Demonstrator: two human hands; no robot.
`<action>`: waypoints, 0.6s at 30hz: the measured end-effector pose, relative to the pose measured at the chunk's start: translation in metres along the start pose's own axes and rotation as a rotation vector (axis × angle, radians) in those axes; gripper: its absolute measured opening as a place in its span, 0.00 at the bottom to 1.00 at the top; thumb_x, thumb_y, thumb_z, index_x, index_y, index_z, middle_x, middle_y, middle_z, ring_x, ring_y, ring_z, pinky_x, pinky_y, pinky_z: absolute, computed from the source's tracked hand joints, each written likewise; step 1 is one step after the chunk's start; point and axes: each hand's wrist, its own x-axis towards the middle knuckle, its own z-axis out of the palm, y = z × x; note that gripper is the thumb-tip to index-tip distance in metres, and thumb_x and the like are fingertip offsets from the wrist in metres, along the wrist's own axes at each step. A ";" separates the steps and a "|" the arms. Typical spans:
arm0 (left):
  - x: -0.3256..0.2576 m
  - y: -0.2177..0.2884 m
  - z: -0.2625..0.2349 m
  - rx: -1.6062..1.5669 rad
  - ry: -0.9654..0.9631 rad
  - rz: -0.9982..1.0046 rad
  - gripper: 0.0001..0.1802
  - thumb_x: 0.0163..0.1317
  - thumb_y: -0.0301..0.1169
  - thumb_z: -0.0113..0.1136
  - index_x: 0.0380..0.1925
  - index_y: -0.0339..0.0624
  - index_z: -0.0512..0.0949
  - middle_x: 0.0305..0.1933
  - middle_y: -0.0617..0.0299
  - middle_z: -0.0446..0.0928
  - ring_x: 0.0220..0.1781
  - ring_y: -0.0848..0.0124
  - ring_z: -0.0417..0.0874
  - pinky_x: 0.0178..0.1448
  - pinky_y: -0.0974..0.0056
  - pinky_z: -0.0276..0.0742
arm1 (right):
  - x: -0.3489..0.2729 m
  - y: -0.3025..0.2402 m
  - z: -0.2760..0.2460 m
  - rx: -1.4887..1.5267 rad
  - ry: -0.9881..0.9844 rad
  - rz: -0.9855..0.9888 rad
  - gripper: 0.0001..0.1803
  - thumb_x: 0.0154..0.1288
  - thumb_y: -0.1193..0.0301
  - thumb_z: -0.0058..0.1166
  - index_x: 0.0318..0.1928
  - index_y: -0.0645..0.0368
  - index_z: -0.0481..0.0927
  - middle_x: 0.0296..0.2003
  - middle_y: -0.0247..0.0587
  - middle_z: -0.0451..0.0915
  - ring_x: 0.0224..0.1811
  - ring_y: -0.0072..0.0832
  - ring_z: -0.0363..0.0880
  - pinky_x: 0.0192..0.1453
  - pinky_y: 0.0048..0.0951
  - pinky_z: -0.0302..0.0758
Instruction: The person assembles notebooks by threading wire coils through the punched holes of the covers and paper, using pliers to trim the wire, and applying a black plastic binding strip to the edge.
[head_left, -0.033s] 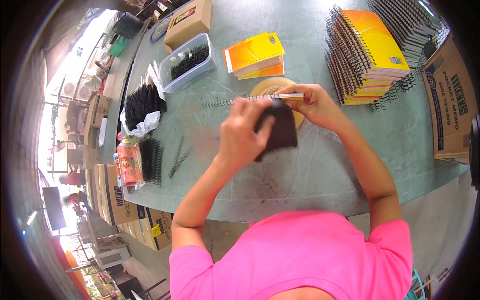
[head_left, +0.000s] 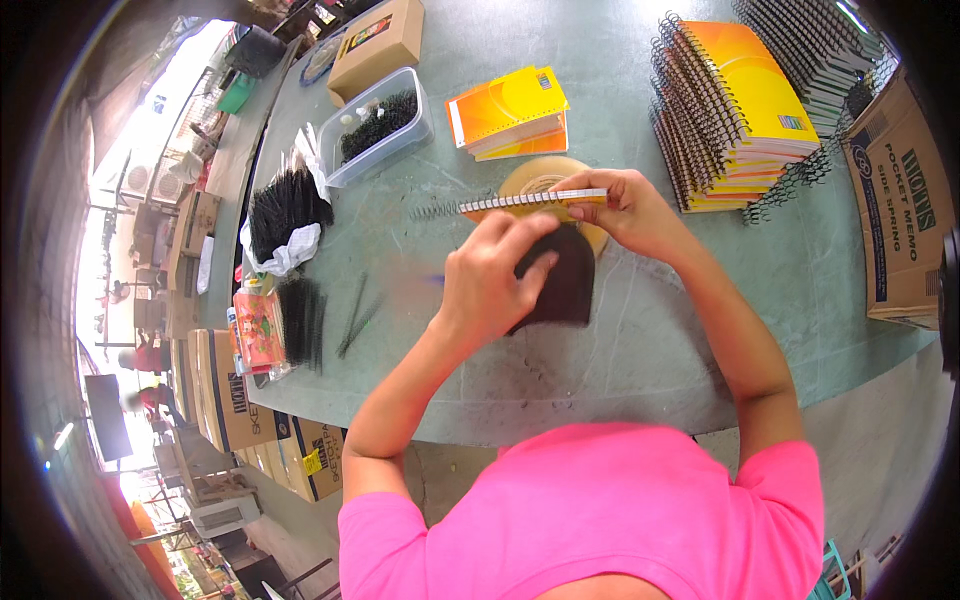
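Holding a notepad (head_left: pixel 535 201) edge-up above the desk (head_left: pixel 660 340), the right hand (head_left: pixel 625 212) has its grip closed on the pad's right end, while a wire spiral (head_left: pixel 438 209) sticks out of the left end. The left hand (head_left: pixel 492 282) pinches the dark cover (head_left: pixel 562 280) hanging beneath, just over a tan tape roll (head_left: pixel 540 178). Orange pads (head_left: pixel 508 112) lie beyond, spiral-bound stacks (head_left: pixel 735 100) further right.

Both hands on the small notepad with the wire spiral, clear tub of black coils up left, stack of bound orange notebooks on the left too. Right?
One slip: the stack of bound orange notebooks sits at the right, per the head view. The left hand and right hand hold the notepad; the clear tub is upper left.
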 end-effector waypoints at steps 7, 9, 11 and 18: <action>0.013 0.004 -0.007 0.082 0.383 0.024 0.19 0.48 0.23 0.67 0.42 0.45 0.79 0.38 0.56 0.76 0.40 0.63 0.79 0.43 0.63 0.76 | -0.001 0.002 -0.002 -0.004 -0.040 0.116 0.15 0.64 0.81 0.51 0.52 0.66 0.77 0.45 0.34 0.81 0.45 0.15 0.76 0.51 0.20 0.74; 0.014 0.007 -0.012 0.140 0.291 0.085 0.18 0.47 0.21 0.67 0.41 0.39 0.79 0.37 0.57 0.76 0.40 0.65 0.79 0.43 0.64 0.75 | -0.001 0.007 -0.002 -0.031 -0.029 0.127 0.16 0.65 0.81 0.50 0.53 0.66 0.76 0.45 0.34 0.81 0.46 0.16 0.76 0.52 0.20 0.74; 0.026 0.005 -0.019 0.128 0.520 0.070 0.17 0.47 0.20 0.67 0.40 0.38 0.78 0.37 0.57 0.76 0.40 0.64 0.79 0.43 0.64 0.75 | 0.001 0.005 -0.002 -0.094 -0.020 0.171 0.17 0.65 0.82 0.50 0.54 0.65 0.76 0.45 0.34 0.81 0.46 0.16 0.76 0.53 0.20 0.73; 0.014 0.005 -0.014 -0.020 0.355 0.068 0.19 0.49 0.23 0.66 0.43 0.46 0.78 0.36 0.55 0.74 0.38 0.59 0.78 0.41 0.59 0.76 | 0.000 0.012 0.001 0.008 0.033 0.084 0.16 0.63 0.79 0.52 0.51 0.59 0.78 0.38 0.35 0.83 0.39 0.15 0.78 0.45 0.23 0.76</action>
